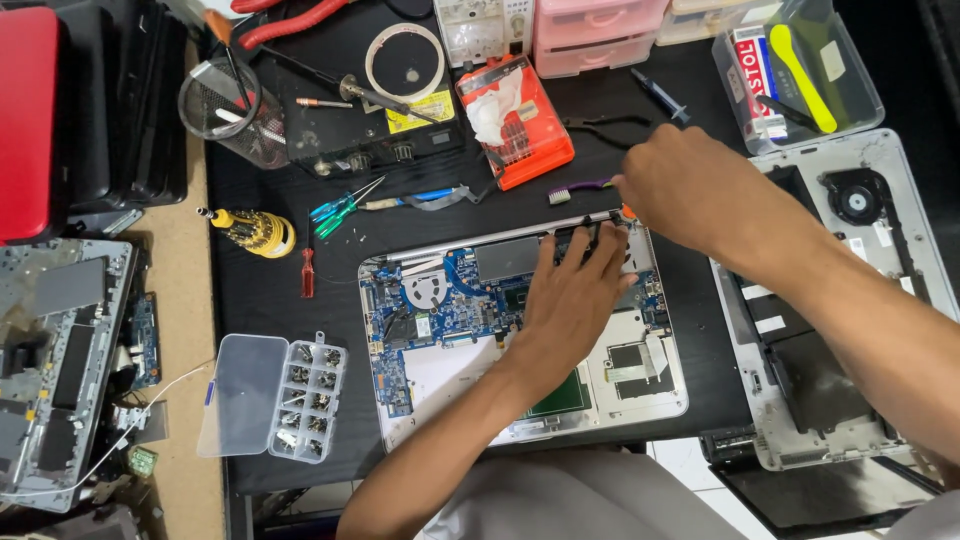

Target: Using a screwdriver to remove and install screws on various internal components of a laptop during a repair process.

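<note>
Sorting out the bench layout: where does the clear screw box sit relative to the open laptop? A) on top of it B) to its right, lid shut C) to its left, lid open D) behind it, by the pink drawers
C: the screw box lies left of the laptop, its lid flipped open.

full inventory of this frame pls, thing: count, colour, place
opened laptop: 1, blue board in silver shell, centre
second laptop shell: 1, silver, right
screw organiser: 1, clear, front left
precision screwdriver: 1, yellow-black, left of centre
orange case: 1, back centre
tape roll: 1, white, back
mesh cup: 1, back left
clear tub: 1, back right
left hand: 1, flat on opened laptop
right hand: 1, at its back edge; anything held is hidden
</note>
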